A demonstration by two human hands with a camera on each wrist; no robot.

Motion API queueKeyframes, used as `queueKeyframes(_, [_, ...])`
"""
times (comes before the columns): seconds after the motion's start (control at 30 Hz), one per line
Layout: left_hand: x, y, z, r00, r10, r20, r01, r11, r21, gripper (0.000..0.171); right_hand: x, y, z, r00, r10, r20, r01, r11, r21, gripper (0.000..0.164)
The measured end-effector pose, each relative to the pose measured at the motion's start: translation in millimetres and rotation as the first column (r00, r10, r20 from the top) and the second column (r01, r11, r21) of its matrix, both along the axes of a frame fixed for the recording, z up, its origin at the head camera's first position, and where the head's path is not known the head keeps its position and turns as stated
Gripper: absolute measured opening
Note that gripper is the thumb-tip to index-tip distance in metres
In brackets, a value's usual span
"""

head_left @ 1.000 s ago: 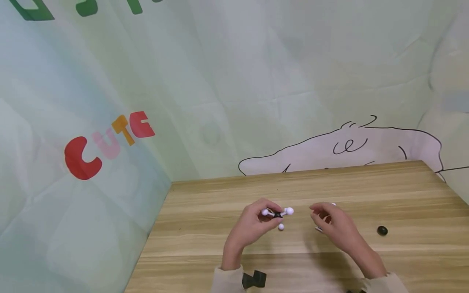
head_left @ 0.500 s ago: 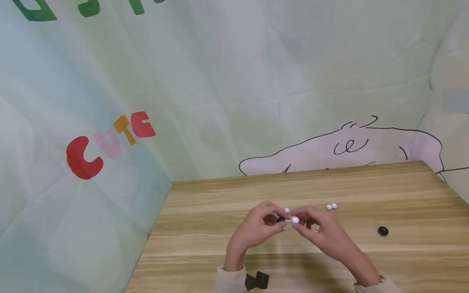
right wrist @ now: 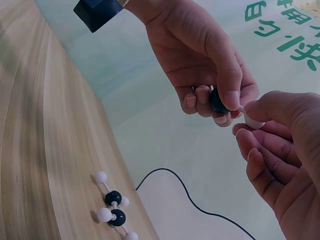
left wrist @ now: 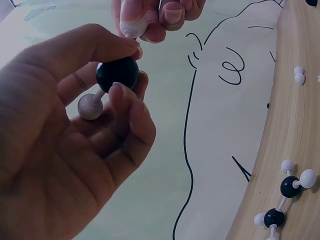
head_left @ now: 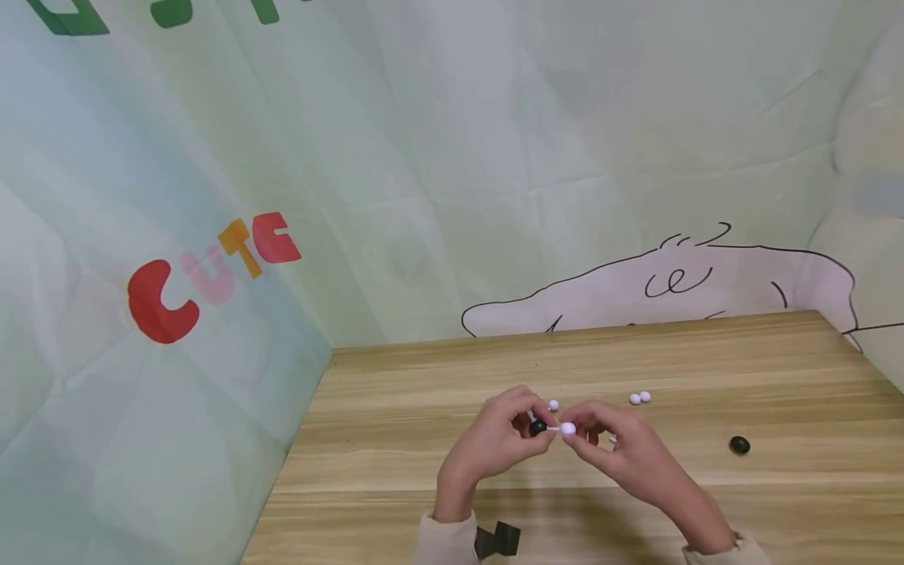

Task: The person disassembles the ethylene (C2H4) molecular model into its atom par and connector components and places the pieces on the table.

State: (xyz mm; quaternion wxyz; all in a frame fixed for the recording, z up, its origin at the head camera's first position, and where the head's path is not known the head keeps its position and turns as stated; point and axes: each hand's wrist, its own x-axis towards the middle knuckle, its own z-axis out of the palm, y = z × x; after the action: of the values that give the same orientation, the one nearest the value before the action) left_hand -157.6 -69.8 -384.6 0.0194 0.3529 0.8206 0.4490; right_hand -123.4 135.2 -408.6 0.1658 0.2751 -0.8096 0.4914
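Observation:
My left hand [head_left: 494, 431] pinches a black molecular-model ball [left wrist: 117, 74] between thumb and fingers. A white ball [left wrist: 90, 106] sticks out from it on a short peg, beside the left palm. The thumb and fingertips of my right hand [head_left: 617, 443] grip another white ball [head_left: 568, 428], and a thin white peg [head_left: 554, 429] runs from it to the black ball. Both hands are held close together above the table. A model with two black balls [right wrist: 113, 198] and several white balls [right wrist: 101, 177] lies on the table, mostly hidden behind the left hand in the head view.
Two small white balls [head_left: 639, 398] lie side by side farther back on the wooden table [head_left: 395, 439]. To the right is a loose black ball [head_left: 739, 445]. Small white pieces [head_left: 613, 441] show partly behind the right hand. A printed cloth [head_left: 402, 196] hangs behind the table.
The right hand has come left to meet the left hand, and a white ball is now in its fingertips. During the last half second both hands stay almost still, the black ball shifting slightly.

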Motion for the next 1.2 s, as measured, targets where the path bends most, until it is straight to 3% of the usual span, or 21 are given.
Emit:
queueKeyframes(0.23, [-1.9,-1.9,1.3,1.000,-0.024,-0.007,0.024,0.999,-0.022,0.008,-0.9,-0.4,-1.2,0.998,0.017,-0.053,-0.018,1.000,-0.012,0.019])
queueKeyframes(0.6, [-3.4,-3.0,2.3,0.998,-0.057,0.015,0.057,0.998,-0.003,0.007,-1.6,0.1,-3.2,0.998,0.020,-0.068,-0.020,1.000,-0.007,0.023])
queueKeyframes(0.9, [9.2,-1.0,24.3,0.997,-0.072,0.021,0.072,0.997,-0.009,0.007,-1.5,0.6,-7.9,0.997,0.022,-0.074,-0.023,1.000,-0.008,0.025])
queueKeyframes(1.2, [0.0,-5.2,3.5,0.998,-0.066,0.011,0.066,0.998,-0.013,0.008,1.0,-1.0,-5.3,0.997,0.029,-0.065,-0.029,1.000,-0.007,0.023])
